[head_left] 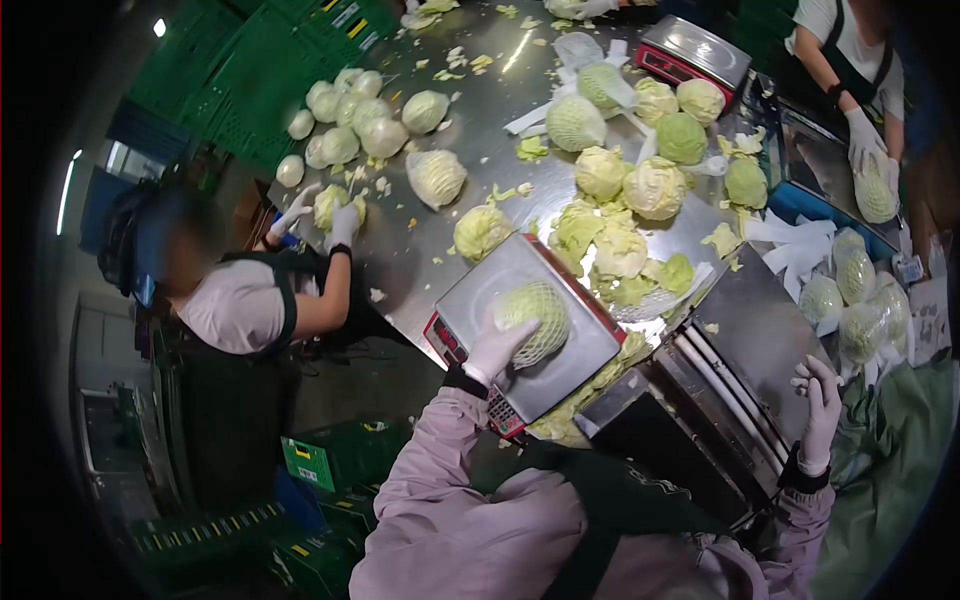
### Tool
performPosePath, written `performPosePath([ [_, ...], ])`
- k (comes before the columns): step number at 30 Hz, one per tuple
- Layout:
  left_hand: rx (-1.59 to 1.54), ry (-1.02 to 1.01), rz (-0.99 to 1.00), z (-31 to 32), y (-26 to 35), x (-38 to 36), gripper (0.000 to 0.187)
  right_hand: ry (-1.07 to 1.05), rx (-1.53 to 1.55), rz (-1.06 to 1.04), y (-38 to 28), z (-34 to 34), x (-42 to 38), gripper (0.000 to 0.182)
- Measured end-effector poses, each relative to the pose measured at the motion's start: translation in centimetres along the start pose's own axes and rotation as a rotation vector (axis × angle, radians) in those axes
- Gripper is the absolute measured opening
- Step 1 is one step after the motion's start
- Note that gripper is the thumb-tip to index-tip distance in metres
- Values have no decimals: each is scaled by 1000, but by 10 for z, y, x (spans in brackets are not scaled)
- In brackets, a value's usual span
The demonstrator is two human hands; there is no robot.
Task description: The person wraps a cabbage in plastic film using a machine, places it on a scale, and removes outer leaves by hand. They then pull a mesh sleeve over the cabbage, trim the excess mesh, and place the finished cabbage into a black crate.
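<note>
While our left hand (497, 345) lies with gloved fingers spread over a netted cabbage (535, 320), palm pressed to its near side rather than closed round it, that cabbage sits at the centre of the scale (525, 335) pan, with bare metal showing on all sides of it. Our right hand (822, 405), at four o'clock from the scale, rests half curled on the slanted steel machine (730, 375); it has hold of nothing we can see. The scale's near corner overhangs the steel table (440, 220) edge at seven o'clock, where its keypad faces us. Free surface is scarce: at one o'clock from the scale a heap of trimmed cabbages (625, 200) crowds close to the pan, and leaf scraps lie packed between the scale and the machine at five o'clock. At eleven o'clock the tabletop is barer, with only scattered bits and a lone halved head (436, 177). A co-worker (240, 310) at nine o'clock holds a cabbage (335, 205) in both gloved hands at the table edge. Another person (850, 70) at two o'clock handles a bagged cabbage (875, 190) beside a second scale (695, 52). Wrapped cabbages (860, 300) pile at three o'clock.
</note>
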State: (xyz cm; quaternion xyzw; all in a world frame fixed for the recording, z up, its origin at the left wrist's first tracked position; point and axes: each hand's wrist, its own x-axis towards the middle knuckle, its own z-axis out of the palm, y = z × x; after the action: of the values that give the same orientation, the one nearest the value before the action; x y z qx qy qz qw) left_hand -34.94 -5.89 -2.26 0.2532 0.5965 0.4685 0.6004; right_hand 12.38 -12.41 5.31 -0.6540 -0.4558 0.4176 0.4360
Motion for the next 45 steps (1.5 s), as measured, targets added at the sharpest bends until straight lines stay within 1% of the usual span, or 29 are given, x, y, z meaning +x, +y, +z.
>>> performPosePath([
  [1, 50, -20, 26, -6, 0, -3, 82, -9, -5, -6, -4, 4, -4, 32],
  [2, 39, -3, 30, -14, -4, -5, 82, -18, -9, -10, -8, 7, -9, 31],
  [4, 291, 85, 139, -26, -4, -7, 95, -33, -7, -30, -11, 12, -17, 31],
  [5, 348, 58, 68, -33, 4, -14, 106, -32, -3, -38, -12, 14, -22, 30],
  [6, 341, 73, 73, -37, 5, -18, 106, -47, -2, -47, -15, 16, -28, 30],
  [9, 378, 126, 249, -35, 2, -32, 98, -41, -100, -62, -23, 21, -39, 31],
  [10, 531, 185, 443, -27, 4, -41, 93, -61, -71, -72, -18, 20, -42, 31],
  [11, 722, 180, 557, -13, 24, -62, 89, -73, -69, -74, -16, 19, -44, 31],
  [12, 805, 221, 679, -4, 19, -70, 88, -83, -72, -73, -16, 20, -47, 31],
  [13, 748, 183, 661, 7, 20, -79, 87, -97, -80, -80, -17, 21, -50, 31],
  [14, 720, 160, 719, 15, 17, -85, 87, -104, -81, -69, -18, 23, -53, 31],
  [17, 733, 111, 673, 27, 16, -102, 88, -126, -121, -71, -24, 29, -60, 31],
  [19, 679, 31, 643, 29, 14, -107, 86, -131, -161, -80, -27, 29, -64, 31],
  [21, 704, 35, 650, 26, 12, -110, 85, -182, -108, -78, -26, 30, -67, 30],
  [22, 730, 32, 660, 26, 11, -109, 84, -163, -114, -77, -28, 33, -68, 30],
  [26, 771, 102, 840, 12, 7, -82, 86, -234, -189, -17, -43, 41, -71, 28],
  [27, 777, 142, 836, 10, 12, -74, 87, -260, -190, 1, -47, 44, -70, 27],
  [28, 707, 124, 822, 8, 21, -66, 86, -295, -185, 20, -51, 46, -69, 26],
  [29, 790, 178, 811, 6, 24, -56, 86, -247, -184, 27, -58, 48, -66, 26],
  [31, 903, 218, 825, -1, 14, -26, 88, -449, -462, -108, -69, 54, -54, 26],
  [32, 983, 225, 823, -1, 11, -15, 90, -418, -460, -100, -73, 56, -47, 26],
  [33, 982, 200, 836, 0, 4, -6, 90, -465, -471, -140, -74, 59, -40, 26],
  [35, 974, 28, 603, -2, -7, 4, 93, -539, -469, -196, -71, 64, -21, 28],
  [36, 1039, 17, 617, -4, -8, 6, 90, -523, -464, -194, -71, 69, -12, 28],
  [39, 1029, -72, 628, -4, 4, 6, 82, -641, -409, -179, -78, 82, 19, 30],
  [40, 999, -100, 552, -4, 8, 4, 83, -684, -442, -270, -75, 84, 37, 31],
  [42, 1041, -179, 520, -4, 13, 2, 84, -679, -415, -226, -61, 86, 82, 30],
  [44, 1080, -246, 452, 1, 19, -4, 87, -666, -343, -100, -52, 88, 140, 29],
  [45, 1090, -270, 422, 4, 19, -7, 88, -593, -355, -81, -34, 88, 173, 29],
])
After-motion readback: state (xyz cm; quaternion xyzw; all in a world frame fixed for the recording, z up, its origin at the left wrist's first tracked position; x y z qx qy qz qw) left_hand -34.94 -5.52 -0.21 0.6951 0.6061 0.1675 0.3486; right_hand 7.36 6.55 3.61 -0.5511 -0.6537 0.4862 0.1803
